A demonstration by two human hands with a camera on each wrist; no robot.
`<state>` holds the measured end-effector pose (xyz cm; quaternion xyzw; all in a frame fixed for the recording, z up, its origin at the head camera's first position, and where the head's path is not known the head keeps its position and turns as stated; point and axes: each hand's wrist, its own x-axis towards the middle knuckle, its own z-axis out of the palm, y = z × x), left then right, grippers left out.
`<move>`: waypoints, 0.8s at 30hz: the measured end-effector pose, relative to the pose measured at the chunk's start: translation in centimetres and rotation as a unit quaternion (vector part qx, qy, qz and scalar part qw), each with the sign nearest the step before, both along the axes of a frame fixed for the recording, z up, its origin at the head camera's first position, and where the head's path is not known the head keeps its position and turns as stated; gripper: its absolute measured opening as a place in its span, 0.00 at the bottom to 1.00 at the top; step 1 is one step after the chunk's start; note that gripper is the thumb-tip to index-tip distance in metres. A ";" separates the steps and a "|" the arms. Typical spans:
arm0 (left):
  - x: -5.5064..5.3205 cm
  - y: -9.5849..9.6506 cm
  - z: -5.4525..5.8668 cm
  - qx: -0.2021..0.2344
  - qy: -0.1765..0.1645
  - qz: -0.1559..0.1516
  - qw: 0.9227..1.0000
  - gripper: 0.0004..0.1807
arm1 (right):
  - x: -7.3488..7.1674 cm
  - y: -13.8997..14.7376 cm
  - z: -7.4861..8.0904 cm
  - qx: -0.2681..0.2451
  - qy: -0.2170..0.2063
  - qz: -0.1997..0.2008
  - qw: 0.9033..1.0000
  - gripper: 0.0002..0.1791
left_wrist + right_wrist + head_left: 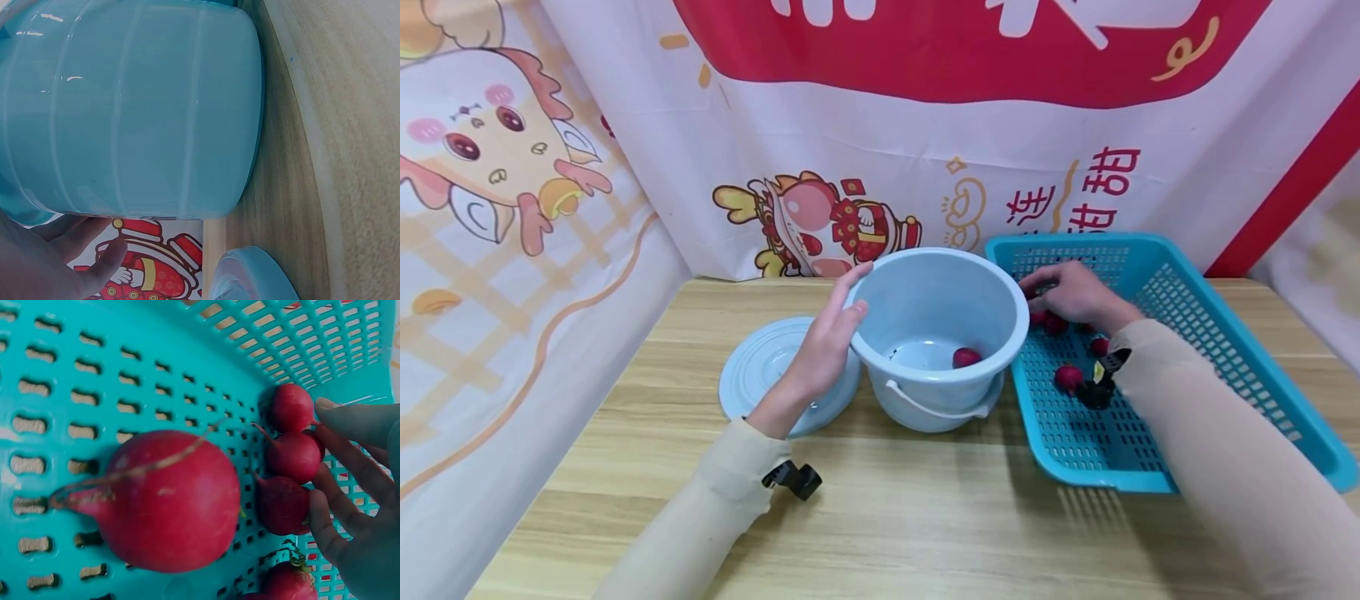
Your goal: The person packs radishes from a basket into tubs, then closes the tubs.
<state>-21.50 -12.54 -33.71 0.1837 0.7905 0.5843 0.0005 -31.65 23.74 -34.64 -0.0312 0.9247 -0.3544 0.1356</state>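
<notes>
In the head view, a light blue bucket (pixel 917 400) with a white handle stands upright, one red radish (pixel 967 358) at its bottom. My left hand (pixel 823 342) rests against its left side at the rim, fingers fairly straight. My right hand (pixel 1071 293) reaches into a teal basket (pixel 1033 425), its fingers spread. The right wrist view shows those fingertips right at a row of radishes (pixel 295 456) by the basket wall. A larger-looking radish (pixel 169 500) with a long root lies closer to that camera.
A round light blue lid (pixel 752 367) lies left of the bucket on the wooden table (pixel 880 517). The basket stands close to the bucket's right side. A printed cloth (pixel 865 142) hangs behind the table, and another covers the left side.
</notes>
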 end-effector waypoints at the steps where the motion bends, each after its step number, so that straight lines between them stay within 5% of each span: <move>1: 0.0 0.0 0.0 0.000 0.000 0.000 1.000 0.30 | 0.0 -0.1 -0.1 0.003 0.002 0.004 1.000 0.24; 12: 0.0 0.0 0.0 0.001 0.000 -0.003 1.000 0.30 | 0.1 -0.7 0.2 0.051 0.011 0.070 0.996 0.26; 24: -0.1 0.0 0.0 0.004 -0.003 -0.003 1.000 0.30 | 0.1 -1.0 0.2 0.081 0.007 0.090 0.993 0.28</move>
